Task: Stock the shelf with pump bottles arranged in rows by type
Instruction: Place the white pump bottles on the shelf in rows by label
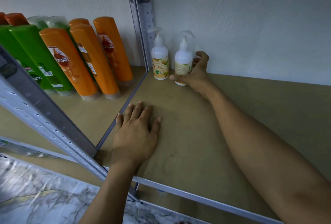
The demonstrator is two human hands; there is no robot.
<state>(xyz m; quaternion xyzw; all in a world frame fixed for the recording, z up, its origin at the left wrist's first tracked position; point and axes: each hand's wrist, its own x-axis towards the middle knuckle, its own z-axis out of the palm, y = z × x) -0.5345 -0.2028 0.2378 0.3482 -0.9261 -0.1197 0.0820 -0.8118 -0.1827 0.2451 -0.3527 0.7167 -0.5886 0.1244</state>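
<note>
**Tan board, 2 pump bottles in the back corner**

Tan fibreboard makes up the shelf board (pixel 206 134), matt and faintly scuffed, edged at the front by a grey metal rail (pixel 197 197). Behind it rises a pale, lightly textured wall (pixel 250 26). A perforated grey upright (pixel 143 17) stands at the back left corner, and a second upright (pixel 44 116) slants across the front left.

The corner pump bottle (pixel 160 62), white with a yellow label, stands upright just beside the rear upright. The second pump bottle (pixel 182 62), of the same type, stands just to its right against the wall, the 2 close together but apart. The right hand (pixel 196 74) grips this second bottle low down, thumb across the front near the base and fingers curled round the far side.

The left hand (pixel 136 134) lies palm down on the bare board near the front left edge, fingers straight and slightly spread.

On the neighbouring bay to the left, orange shampoo bottles (pixel 84 58) and green shampoo bottles (pixel 34 53) stand in rows, caps down. Grey-veined marble floor (pixel 35 193) shows below the shelf.
</note>
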